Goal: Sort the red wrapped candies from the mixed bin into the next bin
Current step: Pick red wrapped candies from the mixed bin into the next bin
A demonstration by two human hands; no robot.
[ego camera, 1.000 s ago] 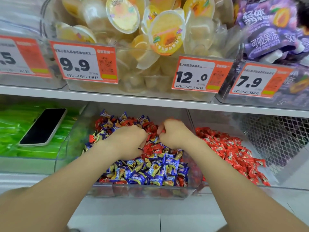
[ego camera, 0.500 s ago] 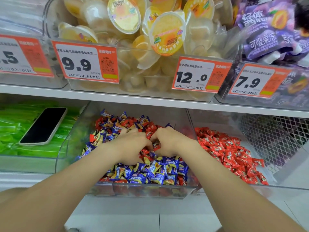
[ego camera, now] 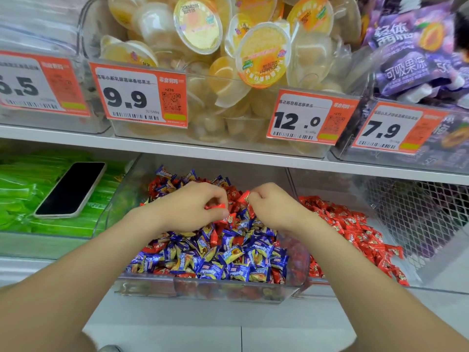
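Observation:
A clear mixed bin (ego camera: 203,292) on the lower shelf holds blue-and-yellow wrapped candies (ego camera: 215,260) mixed with red wrapped ones (ego camera: 236,193). Both hands are over the back half of this bin. My left hand (ego camera: 187,208) pinches a red candy (ego camera: 215,206) between thumb and fingers. My right hand (ego camera: 272,208) pinches another red candy (ego camera: 243,196) at its fingertips. To the right, the neighbouring clear bin (ego camera: 431,280) holds a pile of only red candies (ego camera: 355,232).
A black phone (ego camera: 71,189) lies on green packets (ego camera: 22,199) in the bin to the left. The shelf above carries jelly cups (ego camera: 261,57), purple pouches (ego camera: 411,49) and orange price tags (ego camera: 138,94). A metal mesh (ego camera: 416,212) stands at the far right.
Both hands rose slightly out of the candy pile, each now showing a red candy at its fingertips. The view has moved closer.

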